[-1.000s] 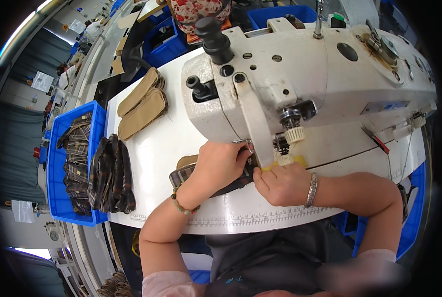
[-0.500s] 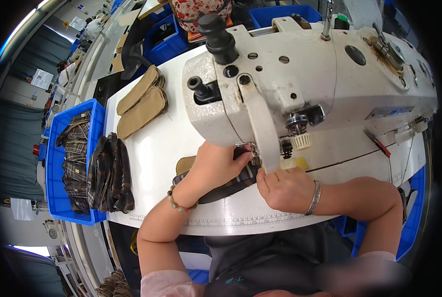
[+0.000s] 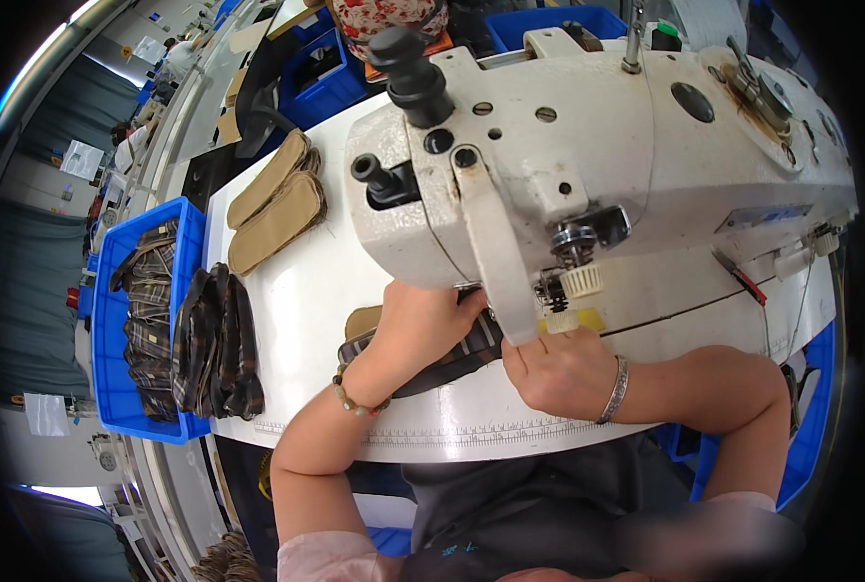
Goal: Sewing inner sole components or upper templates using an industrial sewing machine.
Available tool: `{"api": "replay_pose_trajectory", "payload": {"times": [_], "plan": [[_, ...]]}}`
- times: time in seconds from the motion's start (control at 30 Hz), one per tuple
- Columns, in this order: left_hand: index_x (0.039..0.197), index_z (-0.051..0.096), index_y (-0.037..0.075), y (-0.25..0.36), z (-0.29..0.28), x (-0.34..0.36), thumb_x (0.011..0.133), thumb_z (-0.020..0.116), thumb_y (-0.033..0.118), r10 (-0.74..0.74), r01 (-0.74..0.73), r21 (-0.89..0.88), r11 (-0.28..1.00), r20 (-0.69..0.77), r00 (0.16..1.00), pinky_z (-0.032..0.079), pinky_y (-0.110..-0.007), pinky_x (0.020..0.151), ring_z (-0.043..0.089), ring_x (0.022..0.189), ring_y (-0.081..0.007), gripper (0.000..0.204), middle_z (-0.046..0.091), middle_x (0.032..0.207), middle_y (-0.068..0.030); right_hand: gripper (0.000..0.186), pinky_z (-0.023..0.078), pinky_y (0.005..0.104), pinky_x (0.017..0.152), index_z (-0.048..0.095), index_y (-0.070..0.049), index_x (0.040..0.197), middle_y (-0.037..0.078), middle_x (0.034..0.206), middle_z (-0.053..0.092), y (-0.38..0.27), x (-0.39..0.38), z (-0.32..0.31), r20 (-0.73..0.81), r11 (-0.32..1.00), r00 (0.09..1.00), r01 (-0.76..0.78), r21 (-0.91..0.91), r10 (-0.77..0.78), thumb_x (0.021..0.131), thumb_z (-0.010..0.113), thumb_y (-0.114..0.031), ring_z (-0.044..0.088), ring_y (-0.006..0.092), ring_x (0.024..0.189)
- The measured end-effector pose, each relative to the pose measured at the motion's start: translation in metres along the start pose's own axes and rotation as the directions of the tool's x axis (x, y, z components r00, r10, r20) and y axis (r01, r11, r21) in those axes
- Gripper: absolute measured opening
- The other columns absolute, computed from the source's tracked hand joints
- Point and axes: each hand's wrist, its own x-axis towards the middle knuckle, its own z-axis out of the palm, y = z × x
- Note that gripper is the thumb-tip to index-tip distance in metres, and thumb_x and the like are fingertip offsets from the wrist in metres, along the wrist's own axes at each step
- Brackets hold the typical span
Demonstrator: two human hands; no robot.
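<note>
Under the head of a white sewing machine [image 3: 588, 136] lies a plaid fabric piece [image 3: 432, 373], with a tan piece [image 3: 361, 320] at its left end. My left hand [image 3: 421, 330] is closed on the plaid piece beside the presser area; its fingertips are partly hidden by the machine. My right hand [image 3: 559, 373] is curled at the piece's right end, just below the tension knobs [image 3: 580, 279] and a yellow guide [image 3: 588, 318], gripping the fabric. The needle is hidden.
Tan cut pieces [image 3: 272, 213] lie stacked on the white table [image 3: 297, 281], left of plaid bundles [image 3: 219, 339] and a blue bin [image 3: 112, 378] of plaid pieces. Red-handled snips [image 3: 743, 281] lie at right. Blue bins [image 3: 559, 24] stand behind; a co-worker [image 3: 134, 141] is at far left.
My right hand has moved slightly right with the plaid piece, and my left hand has shifted a little with it. Both keep their grip under the machine head.
</note>
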Motion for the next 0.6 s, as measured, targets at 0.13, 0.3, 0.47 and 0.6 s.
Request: {"api": "replay_pose_trajectory", "payload": {"times": [0.13, 0.3, 0.47, 0.6], "plan": [[0.093, 0.069, 0.008, -0.010, 0.008, 0.001, 0.083, 0.072, 0.023, 0.077, -0.074, 0.049, 0.996, -0.049, 0.996, 0.053, -0.040, 0.063, 0.067, 0.072, -0.0313, 0.018, 0.069, 0.080, -0.0125, 0.014, 0.040, 0.0261, 0.041, 0.066, 0.003, 0.077, 0.000, 0.054, 0.047, -0.002, 0.001, 0.000, -0.019, 1.000, 1.000, -0.012, -0.016, 0.012, 0.070, 0.067, -0.009, 0.054, 0.0120, 0.049], [0.083, 0.068, 0.007, -0.016, 0.013, 0.002, 0.085, 0.073, 0.033, 0.060, -0.056, 0.096, 0.994, -0.046, 0.997, 0.051, -0.037, 0.055, 0.066, 0.061, -0.0269, 0.026, 0.067, 0.068, -0.0086, 0.011, 0.039, 0.0267, 0.039, 0.062, 0.000, 0.070, 0.000, 0.052, 0.047, -0.004, 0.002, -0.003, 0.034, 0.999, 0.999, -0.044, 0.024, 0.043, 0.068, 0.064, -0.010, 0.053, 0.0123, 0.046], [0.082, 0.067, 0.006, -0.016, 0.017, 0.001, 0.080, 0.078, 0.042, 0.071, -0.059, 0.127, 0.990, -0.093, 0.993, 0.048, -0.038, 0.050, 0.062, 0.056, -0.0290, 0.037, 0.065, 0.066, -0.0090, 0.015, 0.041, 0.0283, 0.042, 0.063, 0.000, 0.077, 0.001, 0.055, 0.049, -0.007, 0.001, -0.008, 0.175, 0.995, 0.982, -0.082, 0.062, 0.070, 0.069, 0.063, -0.013, 0.054, 0.0137, 0.048], [0.081, 0.067, 0.006, -0.009, 0.014, 0.001, 0.080, 0.078, 0.040, 0.080, -0.063, 0.193, 0.979, -0.084, 0.993, 0.048, -0.038, 0.049, 0.061, 0.054, -0.0298, 0.036, 0.064, 0.065, -0.0096, 0.020, 0.042, 0.0286, 0.042, 0.063, 0.003, 0.080, 0.002, 0.054, 0.050, -0.007, 0.000, -0.008, 0.195, 0.997, 0.979, -0.072, 0.011, 0.068, 0.068, 0.062, -0.013, 0.055, 0.0136, 0.047]]}}
